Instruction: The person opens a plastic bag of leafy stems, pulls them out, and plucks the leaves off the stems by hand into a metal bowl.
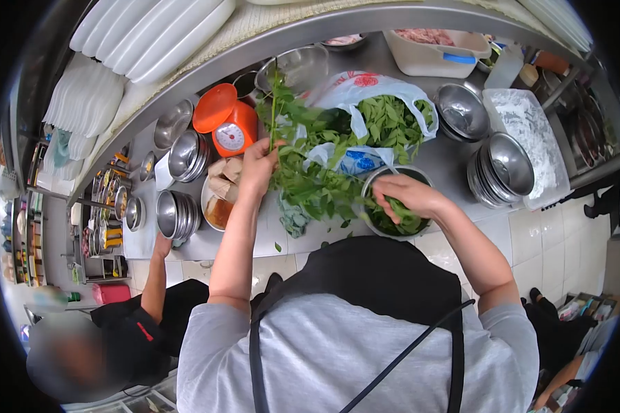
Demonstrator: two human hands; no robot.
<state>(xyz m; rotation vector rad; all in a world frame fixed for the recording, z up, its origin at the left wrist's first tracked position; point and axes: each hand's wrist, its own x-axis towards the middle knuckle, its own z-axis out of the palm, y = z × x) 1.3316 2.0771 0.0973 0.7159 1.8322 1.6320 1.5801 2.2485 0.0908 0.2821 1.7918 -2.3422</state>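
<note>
- Cut off below: grey shirt (324,347).
- Pinching leafy stem (274,124) in left hand (260,167).
- Curling right hand (412,195) over pot (412,171) of leaves (406,221); grip hidden, cannot tell.
- Unreadable: red print (366,80) on bag (344,89).

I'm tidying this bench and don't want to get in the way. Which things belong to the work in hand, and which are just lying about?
In use, it seems:
leafy stem, in the left hand
metal bowl of leaves, at the right hand
plastic bag of leaves

Apparently just lying about:
orange scale
stacked bowls
pale tub
white plates
</note>
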